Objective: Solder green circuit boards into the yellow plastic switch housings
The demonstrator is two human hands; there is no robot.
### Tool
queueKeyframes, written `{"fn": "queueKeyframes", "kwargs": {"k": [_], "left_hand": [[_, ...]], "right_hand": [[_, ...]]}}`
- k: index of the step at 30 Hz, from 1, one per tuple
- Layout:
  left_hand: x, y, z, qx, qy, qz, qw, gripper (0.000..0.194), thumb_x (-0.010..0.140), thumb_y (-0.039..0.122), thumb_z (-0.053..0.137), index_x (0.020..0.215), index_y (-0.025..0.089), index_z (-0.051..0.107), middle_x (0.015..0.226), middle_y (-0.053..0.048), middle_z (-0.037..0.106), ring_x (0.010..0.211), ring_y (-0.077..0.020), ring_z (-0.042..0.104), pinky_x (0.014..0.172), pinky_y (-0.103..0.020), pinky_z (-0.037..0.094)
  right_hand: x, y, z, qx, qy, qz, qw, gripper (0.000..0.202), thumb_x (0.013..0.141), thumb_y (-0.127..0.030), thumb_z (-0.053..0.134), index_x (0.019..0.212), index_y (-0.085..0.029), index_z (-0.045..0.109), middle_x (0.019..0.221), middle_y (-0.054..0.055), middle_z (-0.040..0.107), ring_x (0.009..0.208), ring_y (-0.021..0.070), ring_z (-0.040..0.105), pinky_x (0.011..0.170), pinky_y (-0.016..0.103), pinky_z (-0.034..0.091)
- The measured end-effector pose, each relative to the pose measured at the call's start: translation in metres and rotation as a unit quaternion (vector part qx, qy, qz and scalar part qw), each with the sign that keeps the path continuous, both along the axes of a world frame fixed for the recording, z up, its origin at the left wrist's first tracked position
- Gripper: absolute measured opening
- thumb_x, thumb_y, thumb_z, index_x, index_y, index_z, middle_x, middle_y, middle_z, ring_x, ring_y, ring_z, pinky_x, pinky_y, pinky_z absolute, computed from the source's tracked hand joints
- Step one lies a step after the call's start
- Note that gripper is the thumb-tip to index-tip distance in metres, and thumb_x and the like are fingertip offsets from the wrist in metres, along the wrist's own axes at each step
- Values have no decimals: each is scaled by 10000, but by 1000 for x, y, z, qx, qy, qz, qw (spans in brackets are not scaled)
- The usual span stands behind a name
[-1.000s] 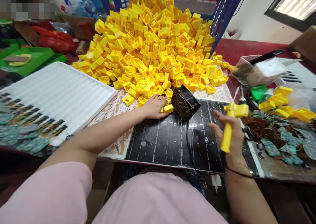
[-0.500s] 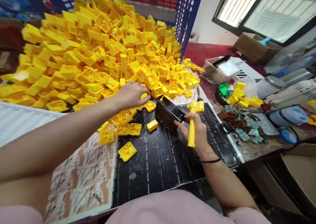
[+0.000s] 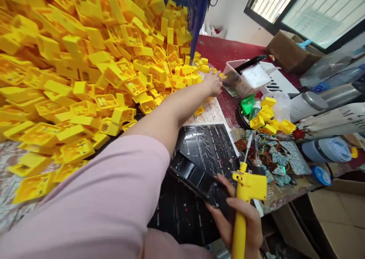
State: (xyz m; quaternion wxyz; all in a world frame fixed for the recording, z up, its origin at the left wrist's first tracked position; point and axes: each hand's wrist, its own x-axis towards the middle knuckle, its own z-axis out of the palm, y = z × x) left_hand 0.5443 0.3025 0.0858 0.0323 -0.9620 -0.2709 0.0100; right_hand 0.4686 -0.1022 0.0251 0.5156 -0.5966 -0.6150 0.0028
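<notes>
My right hand [image 3: 246, 217] is closed around the yellow handle of a soldering iron [image 3: 241, 228], its metal tip pointing up and away. Between the thumb and fingers of that same hand is a black fan [image 3: 196, 179], turned so its open-slotted side shows. My left arm stretches across the table, and my left hand [image 3: 212, 83] is at the far right end of a heap of yellow plastic housings [image 3: 94, 72]. Its fingers look stretched out beside small yellow pieces; anything under them is hidden.
A black mat [image 3: 196, 145] covers the near table. On the right are circuit boards with wires [image 3: 279, 158], several yellow parts [image 3: 268, 114], a clear plastic box [image 3: 239, 80] and a silver cup [image 3: 308, 105]. A blue crate [image 3: 195, 19] stands behind the heap.
My left hand has gone from the heap's near edge to its far right end. My right hand, with the iron and fan, has come closer. The view has shifted.
</notes>
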Motion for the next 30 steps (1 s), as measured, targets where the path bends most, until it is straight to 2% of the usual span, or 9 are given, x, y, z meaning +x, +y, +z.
{"fn": "queueKeyframes", "kwargs": {"k": [2,4,6,8,13,18,22,27,30], "left_hand": [[15,14,-13,-27,24,44,998,720,1062,561,497,1673,179,493,1747,-129,444,1674,-401,209,1333,-663,242],[16,22,-21,-52,59,75,994,824,989,694,587,1631,179,558,1669,-129,549,1641,-437,254,1285,-654,318],[8,23,-22,-62,90,83,991,847,895,752,681,1530,191,676,1575,-117,642,1586,-448,338,1248,-605,373],[-10,17,-17,-61,116,75,989,791,854,695,742,1482,215,721,1543,-116,669,1527,-450,429,1213,-573,418],[-74,-11,-5,-40,169,42,984,617,886,481,739,1470,282,719,1489,-118,710,1444,-459,526,1134,-576,482],[-153,-29,-4,-21,197,48,979,554,881,442,752,1405,260,744,1375,-172,752,1358,-466,574,1082,-612,498],[-224,-48,-4,-30,211,42,976,514,934,422,660,1397,207,720,1384,-210,726,1337,-432,587,988,-535,550],[-293,-71,2,-29,182,-2,983,404,892,316,722,1278,197,745,1513,-167,653,1487,-393,469,1072,-528,522],[-315,-65,17,-40,105,10,994,277,735,263,874,990,194,790,1264,-95,786,1349,-375,579,1185,-610,435]], "right_hand": [[2,-1,-1,3,18,6,1000,445,855,-82,814,1188,-276,592,1429,143,724,1223,313,765,1006,430,695],[3,0,0,5,28,5,1000,454,849,-88,817,1195,-292,606,1395,124,741,1165,316,789,941,434,722],[4,0,2,2,32,3,999,445,854,-92,815,1193,-298,613,1375,116,749,1128,319,802,909,446,733],[5,0,2,-4,31,6,999,430,862,-99,814,1188,-292,609,1392,126,740,1147,323,796,934,459,727],[6,1,0,2,16,8,1000,377,886,-103,799,1160,-262,595,1369,160,756,1200,301,779,988,408,701],[1,2,4,28,12,-7,1000,281,927,-142,788,1108,-252,603,1301,148,791,1154,251,799,969,337,689],[0,1,4,31,11,-25,999,287,933,-176,800,1110,-267,594,1288,126,800,1119,243,812,919,354,712],[0,-2,-2,37,-11,-28,999,281,939,-215,811,1108,-269,593,1317,124,790,1132,245,809,913,362,715],[-1,-6,-2,40,-19,-45,998,292,931,-228,828,1102,-268,595,1280,110,805,1093,236,820,883,341,717]]}}
